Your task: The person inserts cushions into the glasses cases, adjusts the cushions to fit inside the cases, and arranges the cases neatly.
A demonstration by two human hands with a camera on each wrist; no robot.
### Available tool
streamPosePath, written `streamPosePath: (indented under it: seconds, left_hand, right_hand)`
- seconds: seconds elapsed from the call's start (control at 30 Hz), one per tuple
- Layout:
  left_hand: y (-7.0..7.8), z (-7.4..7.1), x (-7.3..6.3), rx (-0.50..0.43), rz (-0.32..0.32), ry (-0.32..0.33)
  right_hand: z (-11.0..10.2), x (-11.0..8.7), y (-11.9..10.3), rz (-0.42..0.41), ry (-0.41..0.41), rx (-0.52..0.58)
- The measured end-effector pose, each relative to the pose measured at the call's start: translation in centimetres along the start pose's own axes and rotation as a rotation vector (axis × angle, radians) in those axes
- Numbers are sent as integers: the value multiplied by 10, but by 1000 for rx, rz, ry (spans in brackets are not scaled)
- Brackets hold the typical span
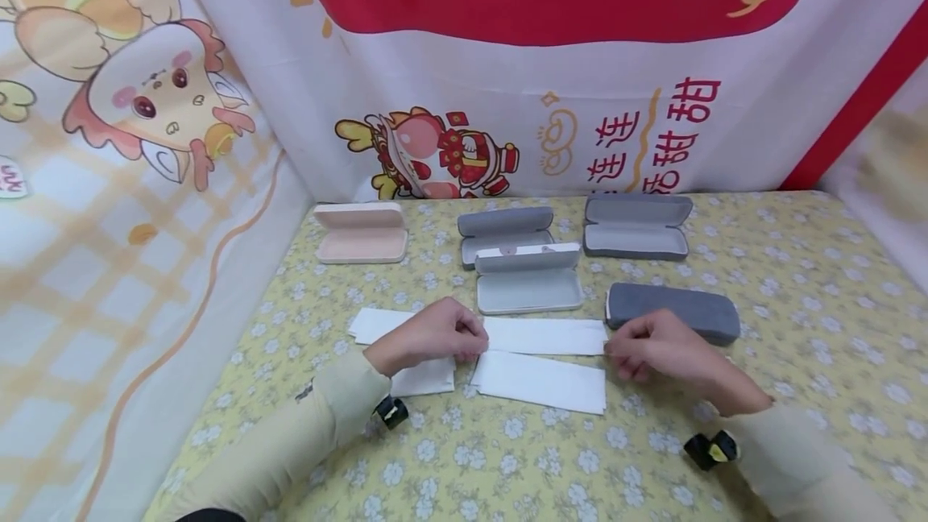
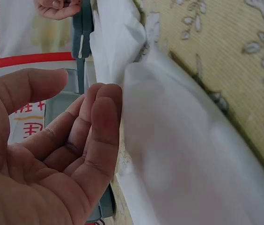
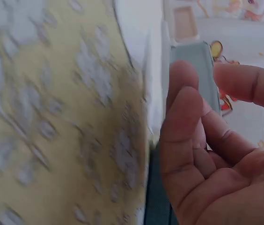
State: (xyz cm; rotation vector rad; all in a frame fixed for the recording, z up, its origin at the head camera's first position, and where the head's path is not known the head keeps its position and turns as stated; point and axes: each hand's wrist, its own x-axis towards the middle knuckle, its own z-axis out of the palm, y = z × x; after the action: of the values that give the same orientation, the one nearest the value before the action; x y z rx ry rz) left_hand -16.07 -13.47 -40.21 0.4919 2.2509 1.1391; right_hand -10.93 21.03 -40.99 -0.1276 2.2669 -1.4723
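Note:
Several folded white strips, paper or cloth, lie flat on the table in the head view. My left hand is at the left end of the upper right strip, and my right hand is at its right end. Below lies the lower right strip. On the left, my arm partly covers the other strips. In the left wrist view, the fingertips rest against a white strip, thumb apart. The right wrist view shows loosely bent fingers with the thumb apart, nothing pinched between them.
A closed dark grey glasses case lies just behind my right hand. Open glasses cases stand farther back: a pink one, a grey one, a pale one and another grey one. Printed cloth walls bound the flowered table.

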Motion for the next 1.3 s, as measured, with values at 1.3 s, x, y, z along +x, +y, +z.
streamPosePath:
  seconds: [1.3]
  left_hand:
    - [3, 24, 9, 298, 75, 74]
  right_hand:
    - [24, 5, 5, -90, 15, -340]
